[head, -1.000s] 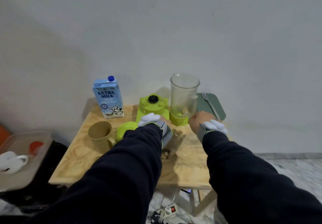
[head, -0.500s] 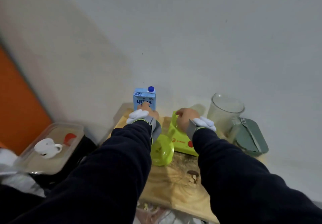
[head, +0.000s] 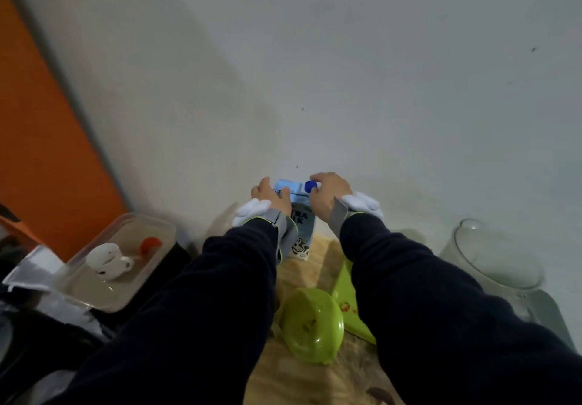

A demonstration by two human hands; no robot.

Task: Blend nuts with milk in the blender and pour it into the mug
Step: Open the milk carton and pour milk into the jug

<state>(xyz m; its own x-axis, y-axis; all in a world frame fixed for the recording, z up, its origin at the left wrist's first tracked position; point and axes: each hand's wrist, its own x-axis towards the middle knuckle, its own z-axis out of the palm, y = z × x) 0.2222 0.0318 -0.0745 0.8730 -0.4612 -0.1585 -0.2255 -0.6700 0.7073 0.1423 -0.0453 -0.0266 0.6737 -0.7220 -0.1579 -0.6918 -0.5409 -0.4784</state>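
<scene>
A blue and white milk carton (head: 301, 225) stands upright at the back of the wooden table (head: 296, 379), close to the wall. My left hand (head: 271, 196) grips the carton's upper left side. My right hand (head: 327, 195) has its fingertips closed on the carton's blue cap (head: 310, 186). The clear blender jug (head: 494, 263) stands at the right, apart from both hands. A green blender lid (head: 311, 326) lies on the table between my arms. The green blender base (head: 346, 300) is mostly hidden under my right arm. The mug is out of view.
A clear plastic box (head: 119, 259) with a white cup (head: 107, 261) and a red thing inside sits left of the table on dark clutter. An orange panel (head: 41, 140) stands at far left. A grey-green tray (head: 554, 319) peeks out behind the jug.
My view swung left and closer to the carton. My left hand went from the table to the carton's side; my right hand left the jug, passed the blender base and reached the cap.
</scene>
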